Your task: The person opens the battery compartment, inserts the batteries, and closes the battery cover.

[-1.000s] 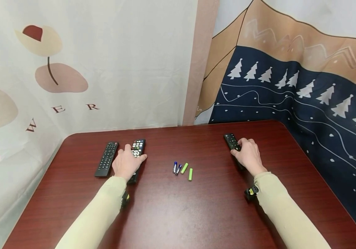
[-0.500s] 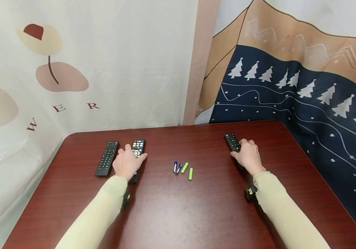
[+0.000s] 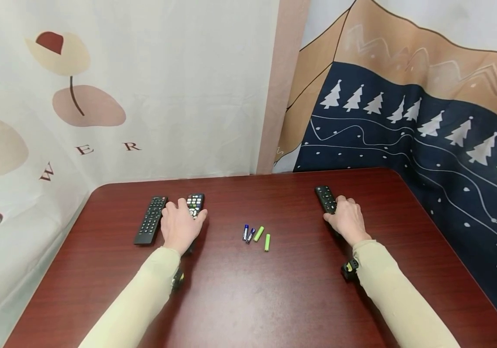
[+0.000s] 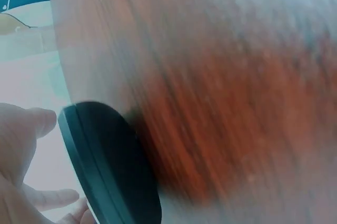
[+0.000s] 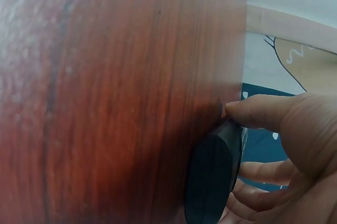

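My left hand [image 3: 179,227] is over a black remote control [image 3: 195,201] with white and coloured buttons, covering its lower half. In the left wrist view, my thumb [image 4: 42,122] stands apart from the remote's dark end [image 4: 113,166], and the fingers stretch out on its far side. On the right, my right hand [image 3: 347,220] holds a smaller black remote control [image 3: 325,197], thumb on its left edge and fingers along the other side. The right wrist view shows that remote's end [image 5: 210,171] low against the table. The palm hides its lower half.
Another black remote [image 3: 150,222] lies just left of my left hand. Between the hands lie two blue-and-silver batteries [image 3: 246,232] and two green batteries [image 3: 259,234]. The dark red table [image 3: 248,299] meets hanging curtains [image 3: 187,96] at its back edge.
My left hand has shifted slightly forward and right, covering more of the remote under it. The right hand keeps its hold, nearly still. The whole head view has drifted slightly.
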`<state>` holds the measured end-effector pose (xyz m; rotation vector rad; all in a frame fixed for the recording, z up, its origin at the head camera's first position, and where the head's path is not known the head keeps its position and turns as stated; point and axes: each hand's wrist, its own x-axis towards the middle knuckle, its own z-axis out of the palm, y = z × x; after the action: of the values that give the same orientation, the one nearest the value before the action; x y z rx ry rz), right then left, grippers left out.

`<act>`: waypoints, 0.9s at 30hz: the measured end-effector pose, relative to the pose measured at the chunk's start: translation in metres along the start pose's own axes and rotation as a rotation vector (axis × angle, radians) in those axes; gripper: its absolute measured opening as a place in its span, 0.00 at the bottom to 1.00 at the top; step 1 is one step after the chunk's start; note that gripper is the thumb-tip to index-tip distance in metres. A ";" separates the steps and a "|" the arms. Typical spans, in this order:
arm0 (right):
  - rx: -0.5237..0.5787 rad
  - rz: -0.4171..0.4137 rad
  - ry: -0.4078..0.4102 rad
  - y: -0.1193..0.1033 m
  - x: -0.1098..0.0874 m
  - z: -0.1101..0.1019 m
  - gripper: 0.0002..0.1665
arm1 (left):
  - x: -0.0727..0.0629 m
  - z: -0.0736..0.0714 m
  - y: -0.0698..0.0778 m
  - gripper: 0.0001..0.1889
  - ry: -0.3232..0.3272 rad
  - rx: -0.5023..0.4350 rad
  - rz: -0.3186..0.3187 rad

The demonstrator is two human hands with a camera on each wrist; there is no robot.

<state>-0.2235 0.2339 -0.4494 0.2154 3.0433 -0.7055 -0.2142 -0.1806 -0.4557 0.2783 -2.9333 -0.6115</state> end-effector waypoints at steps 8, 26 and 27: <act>0.003 -0.012 0.031 0.001 0.000 0.001 0.33 | -0.005 0.000 0.005 0.34 0.062 -0.001 0.050; 0.217 -0.023 -0.009 -0.012 -0.013 0.000 0.29 | -0.018 0.001 0.026 0.34 0.088 -0.085 0.113; 0.233 -0.029 -0.008 -0.013 -0.014 0.001 0.29 | -0.019 0.001 0.028 0.34 0.092 -0.090 0.121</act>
<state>-0.2114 0.2202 -0.4438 0.1700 2.9573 -1.0611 -0.2001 -0.1514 -0.4474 0.1155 -2.8008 -0.6908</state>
